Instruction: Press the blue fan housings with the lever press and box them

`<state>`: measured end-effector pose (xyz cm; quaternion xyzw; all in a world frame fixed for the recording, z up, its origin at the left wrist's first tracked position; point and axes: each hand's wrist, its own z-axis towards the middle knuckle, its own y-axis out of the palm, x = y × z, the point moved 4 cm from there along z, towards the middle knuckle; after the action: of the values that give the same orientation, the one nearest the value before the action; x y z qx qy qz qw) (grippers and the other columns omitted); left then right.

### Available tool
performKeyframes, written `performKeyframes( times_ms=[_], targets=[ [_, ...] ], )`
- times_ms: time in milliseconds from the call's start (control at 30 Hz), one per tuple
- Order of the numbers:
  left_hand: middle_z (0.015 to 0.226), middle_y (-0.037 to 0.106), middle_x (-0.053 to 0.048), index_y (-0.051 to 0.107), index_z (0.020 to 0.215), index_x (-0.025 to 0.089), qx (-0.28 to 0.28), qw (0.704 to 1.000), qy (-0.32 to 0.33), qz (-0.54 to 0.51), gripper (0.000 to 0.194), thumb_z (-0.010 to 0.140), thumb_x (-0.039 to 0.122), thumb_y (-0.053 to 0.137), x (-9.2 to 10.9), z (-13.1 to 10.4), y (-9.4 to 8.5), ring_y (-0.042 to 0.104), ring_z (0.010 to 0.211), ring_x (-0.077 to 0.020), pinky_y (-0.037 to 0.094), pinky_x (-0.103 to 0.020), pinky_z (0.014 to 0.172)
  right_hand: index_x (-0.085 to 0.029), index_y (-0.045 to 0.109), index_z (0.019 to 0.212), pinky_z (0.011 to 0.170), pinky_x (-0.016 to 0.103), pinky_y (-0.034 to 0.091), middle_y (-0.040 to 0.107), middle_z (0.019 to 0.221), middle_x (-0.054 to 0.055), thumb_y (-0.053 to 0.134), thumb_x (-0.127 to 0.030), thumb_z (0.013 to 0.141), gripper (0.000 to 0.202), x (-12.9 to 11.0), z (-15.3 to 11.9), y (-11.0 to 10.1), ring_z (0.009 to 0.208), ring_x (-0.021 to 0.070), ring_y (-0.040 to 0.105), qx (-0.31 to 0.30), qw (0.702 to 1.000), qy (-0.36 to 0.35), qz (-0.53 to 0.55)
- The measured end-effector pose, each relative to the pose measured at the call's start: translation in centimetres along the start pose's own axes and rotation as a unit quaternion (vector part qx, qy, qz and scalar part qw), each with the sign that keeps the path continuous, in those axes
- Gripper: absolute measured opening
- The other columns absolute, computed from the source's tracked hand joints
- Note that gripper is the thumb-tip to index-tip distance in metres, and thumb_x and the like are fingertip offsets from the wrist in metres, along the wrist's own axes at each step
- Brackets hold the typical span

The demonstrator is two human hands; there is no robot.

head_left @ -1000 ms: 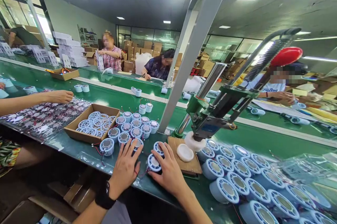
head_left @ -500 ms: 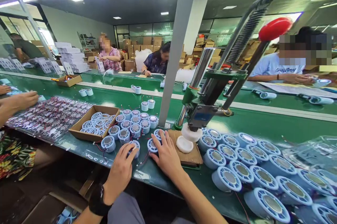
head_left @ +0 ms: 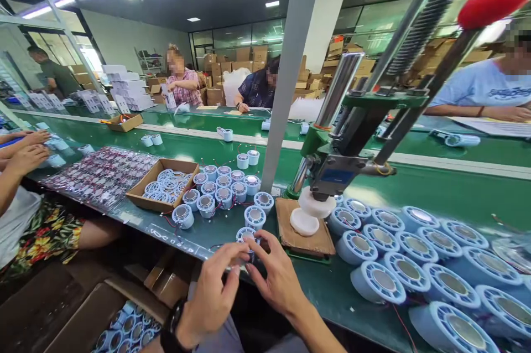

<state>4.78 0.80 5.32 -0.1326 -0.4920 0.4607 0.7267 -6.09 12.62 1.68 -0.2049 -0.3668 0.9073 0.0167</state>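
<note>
A blue round housing (head_left: 245,233) with a grey metal disc in its top stands upright near the bench's front edge. My left hand (head_left: 216,281) is at its near side, fingers bent forward and thumb apart. From the right, my right hand (head_left: 279,278) reaches its fingertips over the rim, thumb spread below. Both hands look open; whether the fingertips press on the housing is hard to see. Just behind stand two similar housings, one nearer (head_left: 254,217) and one farther (head_left: 264,201), with neither hand on them.
A hand press (head_left: 336,170) with a red knob stands right of my hands, over a white round seat (head_left: 304,222). Several housings (head_left: 379,281) fill the right side. Leftward are more housings, a cardboard box (head_left: 143,202) of blue rings and wired parts (head_left: 103,176). Co-workers sit around.
My view has shifted. My right hand has come off the two rear housings and drawn nearer. My left hand has moved right, and a housing now stands in front of those two.
</note>
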Motion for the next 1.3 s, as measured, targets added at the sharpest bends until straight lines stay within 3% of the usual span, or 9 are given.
performKeyframes(
  times_ms=[100, 167, 233, 433, 600, 800, 1033, 1200, 1300],
  targets=[
    [0.121, 0.069, -0.01, 0.064, 0.12, 0.019, 0.023, 0.987, -0.04, 0.155, 0.037, 0.098, 0.019, 0.034, -4.3, 4.0, -5.4, 0.064, 0.115, -0.0214, 0.051, -0.036, 0.103, -0.025, 0.06, 0.124, 0.091, 0.041, 0.053, 0.051, 0.13, 0.012, 0.07, -0.029, 0.082, 0.044, 0.2, -0.2, 0.6, 0.111, 0.0259, 0.056, -0.012, 0.999, 0.019, -0.034],
    [0.126, 0.066, -0.013, 0.061, 0.125, 0.017, -0.052, 0.923, -0.165, 0.344, 0.041, 0.096, 0.021, 0.033, -9.1, 7.1, -9.5, 0.06, 0.122, -0.025, 0.047, -0.04, 0.106, -0.022, 0.063, 0.114, 0.091, 0.043, 0.052, 0.053, 0.128, 0.012, 0.075, -0.028, 0.078, 0.038, 0.2, 0.1, 1.1, 0.109, 0.0269, 0.056, -0.013, 0.998, 0.045, -0.044],
    [0.11, 0.07, -0.021, 0.067, 0.111, 0.009, -0.11, 0.888, -0.229, 0.384, 0.036, 0.088, 0.029, 0.047, -13.4, 9.9, -12.8, 0.065, 0.109, -0.0354, 0.051, -0.046, 0.095, -0.02, 0.064, 0.105, 0.091, 0.044, 0.052, 0.055, 0.126, 0.012, 0.076, -0.026, 0.078, 0.03, 0.1, 0.5, 1.6, 0.107, 0.0266, 0.056, -0.013, 0.996, 0.077, -0.046],
    [0.088, 0.074, -0.01, 0.069, 0.078, 0.019, -0.266, 0.842, -0.262, 0.39, 0.026, 0.056, 0.034, 0.069, -19.3, 13.5, -14.9, 0.069, 0.091, -0.0314, 0.052, -0.031, 0.078, -0.018, 0.061, 0.109, 0.107, 0.044, 0.046, 0.056, 0.129, 0.011, 0.064, -0.013, 0.082, 0.028, 0.2, 2.9, 3.3, 0.122, 0.0233, 0.054, -0.06, 0.992, 0.101, 0.041],
    [0.089, 0.074, -0.008, 0.069, 0.085, 0.02, -0.302, 0.841, -0.249, 0.375, 0.031, 0.058, 0.033, 0.062, -20.4, 13.4, -14.7, 0.068, 0.09, -0.0277, 0.049, -0.028, 0.076, -0.021, 0.059, 0.12, 0.113, 0.055, 0.038, 0.058, 0.132, 0.01, 0.06, -0.01, 0.081, 0.041, 1.2, 2.2, 2.3, 0.133, 0.0251, 0.049, -0.03, 0.993, 0.089, 0.068],
    [0.086, 0.072, -0.004, 0.069, 0.087, 0.019, -0.31, 0.86, -0.239, 0.327, 0.033, 0.056, 0.027, 0.06, -21.6, 13.4, -15.6, 0.065, 0.083, -0.0236, 0.048, -0.026, 0.074, -0.019, 0.062, 0.117, 0.104, 0.034, 0.052, 0.058, 0.133, 0.012, 0.058, -0.016, 0.085, 0.032, 1.6, -1.9, -1.9, 0.125, 0.0194, 0.058, 0.013, 0.987, 0.085, 0.139],
    [0.085, 0.071, -0.006, 0.068, 0.083, 0.018, -0.206, 0.898, -0.236, 0.311, 0.02, 0.065, 0.025, 0.061, -21.5, 13.5, -16.8, 0.064, 0.086, -0.0229, 0.048, -0.028, 0.081, -0.022, 0.066, 0.11, 0.09, 0.03, 0.06, 0.064, 0.124, 0.011, 0.063, -0.033, 0.087, 0.026, 4.4, -5.2, -5.1, 0.112, 0.0208, 0.067, 0.034, 0.989, 0.104, 0.099],
    [0.093, 0.072, -0.01, 0.068, 0.101, 0.012, -0.066, 0.93, -0.207, 0.296, 0.029, 0.08, 0.027, 0.055, -17.9, 13.2, -17.9, 0.065, 0.088, -0.0219, 0.05, -0.031, 0.084, -0.02, 0.067, 0.111, 0.088, 0.026, 0.059, 0.065, 0.124, 0.009, 0.063, -0.034, 0.088, 0.027, 5.6, -5.7, -5.2, 0.111, 0.019, 0.067, 0.046, 0.993, 0.078, 0.077],
    [0.105, 0.07, -0.009, 0.066, 0.111, 0.014, -0.03, 0.956, -0.158, 0.245, 0.033, 0.088, 0.033, 0.052, -12.5, 11.2, -13.9, 0.064, 0.092, -0.0209, 0.051, -0.031, 0.084, -0.021, 0.068, 0.112, 0.091, 0.024, 0.058, 0.064, 0.126, 0.009, 0.059, -0.027, 0.089, 0.026, 4.6, -5.0, -5.1, 0.112, 0.0166, 0.067, 0.016, 0.993, 0.078, 0.088]
  ],
)
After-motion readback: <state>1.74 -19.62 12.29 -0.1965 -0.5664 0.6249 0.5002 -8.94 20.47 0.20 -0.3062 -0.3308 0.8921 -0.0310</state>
